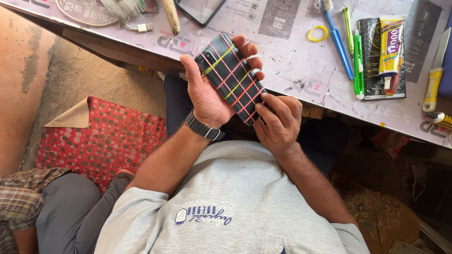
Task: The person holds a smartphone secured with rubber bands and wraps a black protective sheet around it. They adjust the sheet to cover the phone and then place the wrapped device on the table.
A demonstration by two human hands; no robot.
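Observation:
My left hand (pixel 207 99) grips a dark phone (pixel 230 75), back side up, at the table's near edge. Several coloured rubber bands, pink, yellow and orange, cross the phone in a grid. A black wristwatch (pixel 203 128) is on that wrist. My right hand (pixel 278 122) is at the phone's lower end, with its fingertips pressed on the corner and on the bands there. The thumb and fingers of my left hand wrap both long sides of the phone.
The table (pixel 292 61) holds a loose yellow rubber band (pixel 318 33), a blue toothbrush (pixel 338 42), green pens (pixel 359 66), a glue tube (pixel 391 44), a yellow-handled knife (pixel 432 89) and a screen panel (pixel 200 10). A red dotted cushion (pixel 99 141) and another person's leg (pixel 61 211) are at left.

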